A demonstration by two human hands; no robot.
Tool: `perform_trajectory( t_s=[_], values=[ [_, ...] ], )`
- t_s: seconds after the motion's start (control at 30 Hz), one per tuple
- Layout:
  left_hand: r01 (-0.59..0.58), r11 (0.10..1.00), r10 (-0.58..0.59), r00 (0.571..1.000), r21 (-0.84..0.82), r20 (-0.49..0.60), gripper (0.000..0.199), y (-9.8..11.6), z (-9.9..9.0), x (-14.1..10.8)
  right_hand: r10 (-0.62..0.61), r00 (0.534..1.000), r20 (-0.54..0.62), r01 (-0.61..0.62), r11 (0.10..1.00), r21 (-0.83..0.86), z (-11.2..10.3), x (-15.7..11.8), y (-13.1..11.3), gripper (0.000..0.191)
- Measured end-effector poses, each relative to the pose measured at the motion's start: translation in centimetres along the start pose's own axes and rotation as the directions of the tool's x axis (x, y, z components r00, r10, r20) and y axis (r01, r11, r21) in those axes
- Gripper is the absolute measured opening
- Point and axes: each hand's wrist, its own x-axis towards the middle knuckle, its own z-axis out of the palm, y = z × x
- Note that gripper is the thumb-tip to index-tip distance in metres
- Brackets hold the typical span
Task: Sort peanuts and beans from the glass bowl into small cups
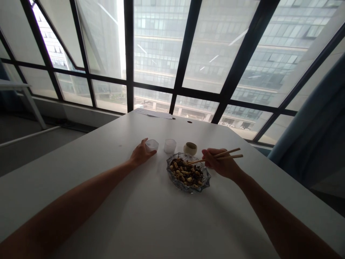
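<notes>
My left hand (141, 154) is wrapped round a small translucent cup (152, 145) that stands on the table. A pair of wooden chopsticks (229, 154) is held in my right hand (219, 162). Their tips reach into a faceted glass bowl (176, 182) filled with peanuts in the shell (185, 173) and small dark pieces, perhaps seeds. Whether the tips grip anything is too small to tell. Just behind the bowl sits a round greenish cup (190, 148). Between that and my left hand stands a second translucent cup (170, 146).
The white table (129, 216) stretches away to a wall of windows (161, 43) with dark frames. Sheets of paper (155, 114) lie at its far edge, near round dark holes (189, 122). A blue curtain (309, 136) hangs at the right. Another white table (13, 85) stands at the left.
</notes>
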Motion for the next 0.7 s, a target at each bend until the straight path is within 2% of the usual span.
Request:
perform_trajectory(
  t_s=[0.2, 0.27, 0.37, 0.47, 0.57, 0.63, 0.7],
  values=[
    [-0.095, 0.993, 0.092, 0.995, -0.074, -0.041, 0.069, 0.4, -0.2, -0.3, 0.132, 0.962, -0.24, -0.092, 0.981, 0.171, -1.6, 1.3, 1.7, 0.055],
    [-0.143, 0.986, 0.137, 0.988, -0.09, -0.069, 0.066, 0.3, -0.1, -0.3, 0.229, 0.934, -0.274, -0.151, 0.949, 0.278, -1.9, 1.7, 2.8, 0.053],
    [-0.188, 0.978, 0.18, 0.979, -0.086, -0.092, 0.063, 0.1, 0.1, -0.3, 0.401, 0.866, -0.3, -0.242, 0.859, 0.451, -2.1, 2.1, 4.2, 0.045],
    [-0.213, 0.974, 0.204, 0.974, -0.079, -0.101, 0.062, 0.1, 0.1, -0.3, 0.484, 0.827, -0.285, -0.269, 0.787, 0.555, -2.1, 2.3, 4.9, 0.039],
    [-0.23, 0.97, 0.221, 0.969, -0.075, -0.11, 0.061, 0.1, 0.1, -0.4, 0.435, 0.848, -0.304, -0.231, 0.818, 0.526, -2.1, 2.1, 4.7, 0.042],
    [-0.26, 0.964, 0.252, 0.961, -0.063, -0.117, 0.06, 0.1, 0.1, -0.4, 0.3, 0.91, -0.287, -0.167, 0.897, 0.409, -1.9, 1.5, 3.9, 0.048],
    [-0.31, 0.95, 0.304, 0.945, -0.042, -0.119, 0.059, 0.1, 0.1, -0.5, 0.146, 0.971, -0.188, -0.092, 0.959, 0.269, -1.5, 0.8, 2.7, 0.052]
  ],
)
